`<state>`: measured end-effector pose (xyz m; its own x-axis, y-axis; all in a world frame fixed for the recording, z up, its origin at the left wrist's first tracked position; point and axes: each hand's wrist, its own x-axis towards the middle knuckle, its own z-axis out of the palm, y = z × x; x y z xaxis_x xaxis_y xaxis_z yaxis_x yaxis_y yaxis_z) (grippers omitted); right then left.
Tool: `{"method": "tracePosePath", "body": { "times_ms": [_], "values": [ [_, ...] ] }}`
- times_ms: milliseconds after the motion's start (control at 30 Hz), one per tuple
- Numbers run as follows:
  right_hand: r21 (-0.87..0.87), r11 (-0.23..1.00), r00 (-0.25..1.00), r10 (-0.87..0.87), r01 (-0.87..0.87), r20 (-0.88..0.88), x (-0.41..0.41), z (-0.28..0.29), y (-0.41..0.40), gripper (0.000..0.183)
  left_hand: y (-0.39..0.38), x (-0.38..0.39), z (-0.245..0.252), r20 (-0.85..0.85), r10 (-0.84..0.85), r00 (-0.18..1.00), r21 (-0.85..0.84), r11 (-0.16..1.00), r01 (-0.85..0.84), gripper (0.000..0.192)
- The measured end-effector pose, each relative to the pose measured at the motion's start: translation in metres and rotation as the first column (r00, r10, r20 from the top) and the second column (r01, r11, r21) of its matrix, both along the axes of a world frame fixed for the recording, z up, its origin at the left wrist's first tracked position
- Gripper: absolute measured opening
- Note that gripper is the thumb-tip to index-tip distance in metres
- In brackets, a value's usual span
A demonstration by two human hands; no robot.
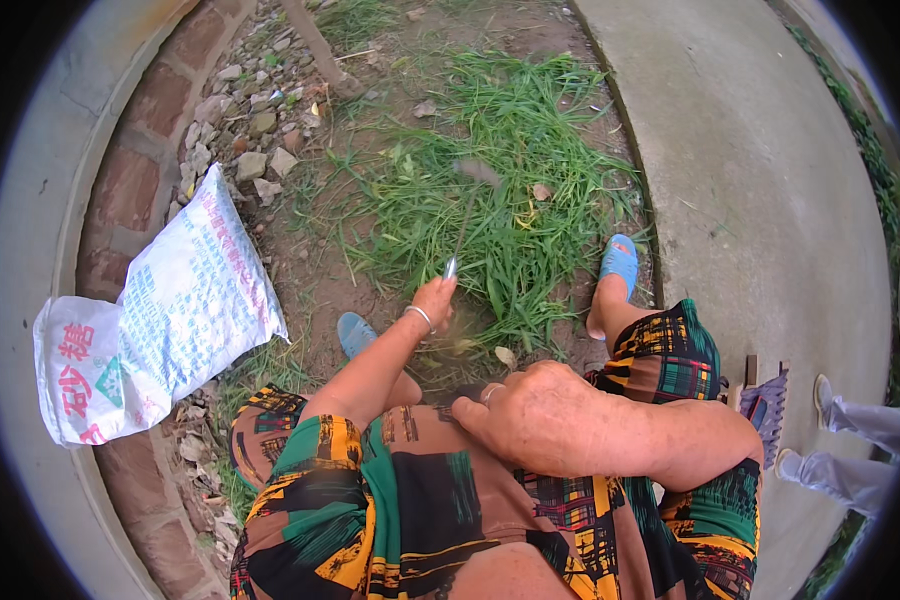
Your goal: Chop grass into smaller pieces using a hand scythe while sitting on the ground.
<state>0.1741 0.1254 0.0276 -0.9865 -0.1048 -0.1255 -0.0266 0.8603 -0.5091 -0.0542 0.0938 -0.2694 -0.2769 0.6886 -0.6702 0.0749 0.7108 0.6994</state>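
My left hand (433,304), with a bracelet at its wrist, grips a hand tool (451,268) just below its metal ferrule. From there a thin shaft runs up to a motion-blurred head, possibly a small hoe's, over a heap of cut green grass (495,217). My right hand (532,416) is curled above my lap, its back toward me and a ring on one finger. A dark blur shows by its fingertips, and I cannot tell whether it holds anything. Patterned clothing (435,495) covers my lap, and my feet in blue slippers (619,262) flank the grass.
A white woven sack (202,292) bearing writing lies at left, against a brick border (124,187). Loose stones (251,165) and a thin trunk (319,45) stand beyond it. Concrete paving (750,150) borders the right side, where another person's legs (855,420) show.
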Motion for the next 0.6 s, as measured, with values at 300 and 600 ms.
{"method": "tracePosePath", "body": {
  "times_ms": [300, 600],
  "values": [
    [-0.009, 1.000, 1.000, -0.009, 0.009, 0.010, 0.005, 0.002, 0.002, 0.022, 0.012, -0.009, 0.037, 0.007, 0.049, 0.999, 0.332, 0.942, -0.049, 0.028],
    [0.014, 1.000, 1.000, -0.013, 0.012, 0.014, 0.008, 0.002, 0.002, 0.022, 0.080, 0.019, 0.066, 0.143, -0.020, 0.990, 0.590, 0.804, -0.069, 0.020]
  ]
}}
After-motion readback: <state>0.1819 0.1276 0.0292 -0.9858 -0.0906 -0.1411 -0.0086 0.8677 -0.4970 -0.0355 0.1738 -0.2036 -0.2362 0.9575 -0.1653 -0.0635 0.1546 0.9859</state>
